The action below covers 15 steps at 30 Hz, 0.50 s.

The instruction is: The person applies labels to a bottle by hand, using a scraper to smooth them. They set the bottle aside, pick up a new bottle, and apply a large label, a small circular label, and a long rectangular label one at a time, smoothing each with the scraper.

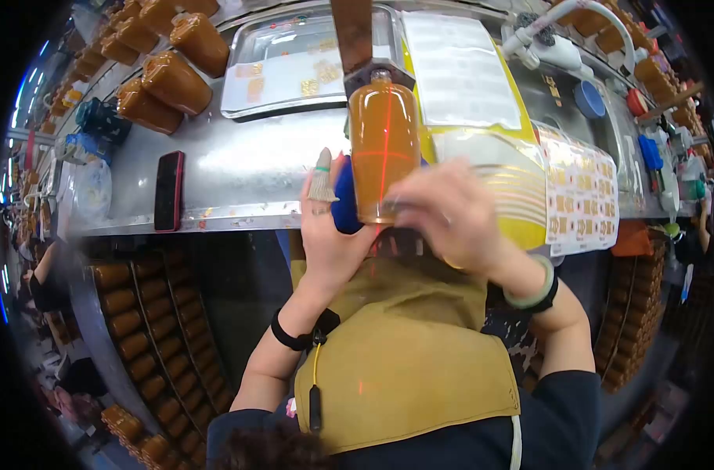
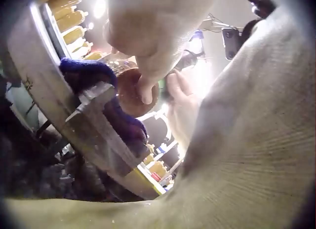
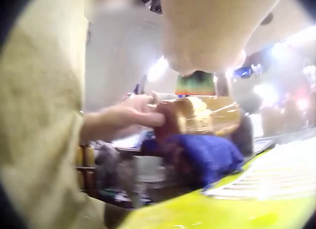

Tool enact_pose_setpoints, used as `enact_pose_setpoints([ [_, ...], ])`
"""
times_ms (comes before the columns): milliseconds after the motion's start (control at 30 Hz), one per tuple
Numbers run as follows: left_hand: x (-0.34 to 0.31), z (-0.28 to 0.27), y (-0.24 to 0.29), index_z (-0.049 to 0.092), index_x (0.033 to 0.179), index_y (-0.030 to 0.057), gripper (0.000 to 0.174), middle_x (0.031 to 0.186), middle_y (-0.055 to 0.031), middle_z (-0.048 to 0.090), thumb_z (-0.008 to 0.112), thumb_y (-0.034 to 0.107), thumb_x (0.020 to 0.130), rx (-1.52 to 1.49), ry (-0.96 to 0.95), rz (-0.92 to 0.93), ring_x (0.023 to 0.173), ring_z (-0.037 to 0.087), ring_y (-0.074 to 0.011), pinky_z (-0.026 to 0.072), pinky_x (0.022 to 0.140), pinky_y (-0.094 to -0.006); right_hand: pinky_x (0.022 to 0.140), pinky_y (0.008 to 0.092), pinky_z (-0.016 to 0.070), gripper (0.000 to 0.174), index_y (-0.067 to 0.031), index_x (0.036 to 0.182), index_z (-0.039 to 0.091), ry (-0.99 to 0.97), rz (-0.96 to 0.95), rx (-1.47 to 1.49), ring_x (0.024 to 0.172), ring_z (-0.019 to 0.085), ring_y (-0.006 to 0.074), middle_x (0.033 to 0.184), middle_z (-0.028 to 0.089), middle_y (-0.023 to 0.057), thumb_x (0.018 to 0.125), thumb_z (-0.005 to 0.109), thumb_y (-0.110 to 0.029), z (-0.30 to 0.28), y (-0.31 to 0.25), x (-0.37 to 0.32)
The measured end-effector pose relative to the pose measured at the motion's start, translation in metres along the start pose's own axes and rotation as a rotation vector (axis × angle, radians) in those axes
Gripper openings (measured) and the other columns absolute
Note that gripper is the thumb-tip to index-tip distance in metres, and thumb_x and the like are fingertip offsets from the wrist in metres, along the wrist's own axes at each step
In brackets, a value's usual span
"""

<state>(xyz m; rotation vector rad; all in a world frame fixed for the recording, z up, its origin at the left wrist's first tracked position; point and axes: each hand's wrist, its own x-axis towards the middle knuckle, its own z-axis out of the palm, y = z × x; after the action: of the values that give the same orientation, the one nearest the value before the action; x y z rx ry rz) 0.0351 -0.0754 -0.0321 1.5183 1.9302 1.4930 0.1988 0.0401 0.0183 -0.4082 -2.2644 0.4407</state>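
Observation:
An amber glass bottle (image 1: pixel 384 149) lies on its side with its base toward the person, crossed by red light lines. Blue cloth (image 3: pixel 205 157) pads the support under it. My left hand (image 1: pixel 329 239) is beside the base, its thumb resting on the bottle's round end in the left wrist view. A pale finger cot with a green band covers one straight left finger. My right hand (image 1: pixel 451 215) is at the base's right side, fingers bent and motion-blurred. A small greyish shape shows at its fingertips; I cannot tell whether it is held.
Beyond the bottle stands a brown upright post (image 1: pixel 352 35). A metal tray (image 1: pixel 239 102) with gold decals is at back left, near amber bottles (image 1: pixel 175 84). A phone (image 1: pixel 168 192) lies left. Right are a striped sheet (image 1: pixel 490 176), printed decal sheet (image 1: pixel 580 188) and sink (image 1: pixel 619 133).

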Motion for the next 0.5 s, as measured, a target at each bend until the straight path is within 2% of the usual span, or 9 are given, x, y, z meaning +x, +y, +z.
enact_pose_setpoints([
  [33, 0.000, 0.001, -0.006, 0.052, 0.143, -0.0023, 0.086, 0.144, -0.0141, 0.060, 0.091, 0.013, 0.069, -0.047, -0.024, -0.119, 0.136, 0.052, -0.0326, 0.0401, 0.114, -0.0489, 0.078, 0.0380, 0.0484, 0.024, -0.0120, 0.099, 0.073, -0.095, 0.019, 0.112, 0.089, 0.068, 0.0241, 0.099, 0.072, 0.0036, 0.076, 0.079, -0.009, 0.003, -0.010, -0.001],
  [100, 0.000, 0.000, -0.008, 0.051, 0.145, -0.0019, 0.090, 0.144, -0.0161, 0.059, 0.092, 0.015, 0.067, 0.086, -0.006, 0.127, 0.132, 0.055, -0.0349, 0.0413, 0.113, -0.0484, 0.079, 0.0382, 0.0487, 0.021, -0.0118, 0.098, 0.073, 0.073, 0.096, -0.073, 0.091, 0.068, 0.0251, 0.100, 0.072, 0.0044, 0.078, 0.077, -0.008, 0.012, 0.014, 0.003],
  [200, 0.013, -0.021, 0.001, 0.045, 0.150, -0.0015, 0.096, 0.141, -0.0180, 0.061, 0.094, 0.019, 0.069, 0.076, -0.051, 0.193, 0.127, 0.059, -0.0359, 0.0414, 0.112, -0.0463, 0.080, 0.0352, 0.0489, 0.019, -0.0071, 0.100, 0.072, 0.307, 0.179, -0.312, 0.085, 0.066, 0.0270, 0.093, 0.071, 0.0073, 0.082, 0.076, -0.003, -0.009, 0.053, 0.030],
  [233, 0.019, -0.029, -0.002, 0.043, 0.151, -0.0012, 0.099, 0.141, -0.0190, 0.061, 0.094, 0.021, 0.070, 0.001, -0.094, 0.166, 0.127, 0.059, -0.0358, 0.0410, 0.112, -0.0455, 0.082, 0.0303, 0.0483, 0.017, -0.0049, 0.104, 0.070, 0.346, 0.361, -0.119, 0.081, 0.064, 0.0216, 0.092, 0.070, 0.0081, 0.087, 0.074, -0.002, -0.011, 0.051, 0.032],
  [300, 0.041, -0.043, -0.019, 0.035, 0.156, -0.0003, 0.102, 0.137, -0.0224, 0.063, 0.092, 0.024, 0.074, 0.041, -0.132, 0.166, 0.124, 0.061, -0.0363, 0.0434, 0.109, -0.0439, 0.082, 0.0253, 0.0467, 0.020, -0.0030, 0.115, 0.065, 0.427, 0.395, 0.149, 0.083, 0.060, 0.0138, 0.095, 0.067, 0.0053, 0.096, 0.066, -0.001, -0.007, 0.058, 0.028],
  [333, 0.057, -0.045, -0.029, 0.040, 0.152, -0.0004, 0.091, 0.134, -0.0224, 0.064, 0.089, 0.022, 0.079, 0.041, -0.089, 0.142, 0.120, 0.064, -0.0369, 0.0485, 0.103, -0.0432, 0.082, 0.0253, 0.0467, 0.020, -0.0030, 0.115, 0.065, 0.426, 0.391, 0.150, 0.083, 0.060, 0.0138, 0.095, 0.067, 0.0053, 0.096, 0.066, -0.001, -0.008, 0.053, 0.029],
  [400, 0.092, -0.047, -0.055, 0.051, 0.144, -0.0007, 0.070, 0.129, -0.0198, 0.068, 0.083, 0.016, 0.084, 0.176, -0.089, 0.062, 0.117, 0.066, -0.0340, 0.0534, 0.095, -0.0404, 0.083, 0.0235, 0.0453, 0.027, -0.0027, 0.127, 0.057, 0.381, 0.611, 0.456, 0.089, 0.057, 0.0102, 0.099, 0.062, 0.0014, 0.101, 0.056, 0.000, -0.009, 0.040, 0.026],
  [433, 0.108, -0.046, -0.074, 0.048, 0.149, 0.0047, 0.065, 0.127, -0.0188, 0.070, 0.076, 0.011, 0.090, 0.159, -0.127, 0.129, 0.121, 0.066, -0.0320, 0.0487, 0.103, -0.0417, 0.080, 0.0225, 0.0438, 0.030, -0.0031, 0.131, 0.052, 0.307, 0.568, 0.341, 0.087, 0.053, 0.0081, 0.097, 0.057, -0.0006, 0.102, 0.051, -0.001, -0.010, 0.044, 0.019],
  [500, 0.147, -0.040, -0.096, 0.052, 0.146, 0.0053, 0.059, 0.123, -0.0222, 0.071, 0.073, 0.010, 0.091, 0.204, -0.203, 0.127, 0.121, 0.065, -0.0359, 0.0497, 0.101, -0.0412, 0.076, 0.0213, 0.0403, 0.027, -0.0035, 0.127, 0.054, 0.300, 0.640, 0.544, 0.081, 0.047, 0.0065, 0.090, 0.052, -0.0017, 0.100, 0.056, -0.003, -0.008, 0.031, 0.013],
])
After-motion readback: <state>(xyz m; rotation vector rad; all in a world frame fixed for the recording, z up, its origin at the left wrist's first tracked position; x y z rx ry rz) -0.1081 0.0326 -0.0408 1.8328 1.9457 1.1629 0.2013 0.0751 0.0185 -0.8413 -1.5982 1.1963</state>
